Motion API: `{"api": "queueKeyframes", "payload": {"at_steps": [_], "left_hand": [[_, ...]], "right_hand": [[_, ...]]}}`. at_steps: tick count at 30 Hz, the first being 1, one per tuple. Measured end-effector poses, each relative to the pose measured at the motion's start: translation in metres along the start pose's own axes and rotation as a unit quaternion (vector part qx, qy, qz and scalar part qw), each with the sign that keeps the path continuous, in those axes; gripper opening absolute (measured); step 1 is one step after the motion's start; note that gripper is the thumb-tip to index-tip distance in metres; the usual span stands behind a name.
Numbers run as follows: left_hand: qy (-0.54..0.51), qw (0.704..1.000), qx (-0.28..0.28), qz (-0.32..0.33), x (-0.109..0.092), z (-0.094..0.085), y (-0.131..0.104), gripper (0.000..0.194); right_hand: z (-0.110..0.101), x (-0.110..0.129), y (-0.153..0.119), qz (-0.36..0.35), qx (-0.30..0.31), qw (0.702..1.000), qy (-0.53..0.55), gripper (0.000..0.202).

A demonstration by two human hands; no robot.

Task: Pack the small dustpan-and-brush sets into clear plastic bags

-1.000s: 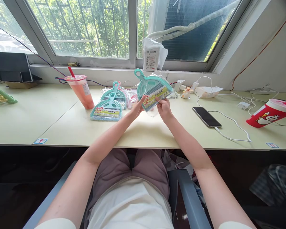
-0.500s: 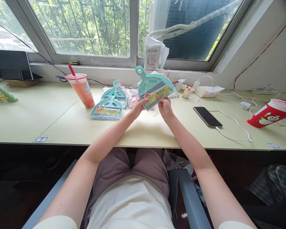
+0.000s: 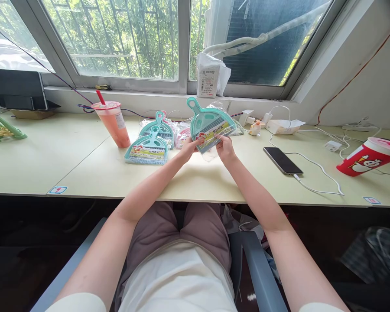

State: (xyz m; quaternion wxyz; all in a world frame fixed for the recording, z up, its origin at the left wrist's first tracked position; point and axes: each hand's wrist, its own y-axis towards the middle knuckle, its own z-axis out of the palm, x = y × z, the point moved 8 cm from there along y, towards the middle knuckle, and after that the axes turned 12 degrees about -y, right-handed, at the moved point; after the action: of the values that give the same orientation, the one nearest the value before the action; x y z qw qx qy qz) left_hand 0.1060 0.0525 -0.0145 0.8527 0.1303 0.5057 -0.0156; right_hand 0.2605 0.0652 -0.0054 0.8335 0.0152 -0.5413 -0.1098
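Observation:
A teal dustpan and brush set [image 3: 211, 123] in clear plastic wrap is held up above the table, tilted, its handle to the upper left. My left hand [image 3: 190, 148] grips its lower left edge. At its lower right edge my right hand [image 3: 225, 148] pinches the wrapped set. Left of my hands, another teal wrapped set [image 3: 147, 147] lies on the table, overlapping a further teal set [image 3: 160, 126] behind it. Pink wrapped items [image 3: 183, 132] lie beside these, partly hidden by the held set.
On the pale table [image 3: 84, 169] a cup with a red straw [image 3: 112, 123] leans at the left. Further right are a phone [image 3: 282, 160] on a white cable, a small figurine [image 3: 255, 128] and a red cup [image 3: 368, 158]. A tablet [image 3: 17, 89] stands back left.
The held set has dropped slightly and tilted back a little, with both hands still on it. The whole view has shifted slightly.

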Motion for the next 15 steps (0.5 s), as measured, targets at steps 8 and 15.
{"api": "queueKeyframes", "payload": {"at_steps": [8,15], "left_hand": [[0.012,1.0,-0.019,0.001,0.0,-0.01,0.007,0.048],[0.022,0.998,-0.062,-0.017,0.002,-0.021,0.011,0.04]], "right_hand": [[-0.004,-0.009,0.011,0.055,0.005,0.998,0.017,0.012],[-0.011,-0.017,0.014,0.087,-0.015,0.996,0.004,0.01]]}}
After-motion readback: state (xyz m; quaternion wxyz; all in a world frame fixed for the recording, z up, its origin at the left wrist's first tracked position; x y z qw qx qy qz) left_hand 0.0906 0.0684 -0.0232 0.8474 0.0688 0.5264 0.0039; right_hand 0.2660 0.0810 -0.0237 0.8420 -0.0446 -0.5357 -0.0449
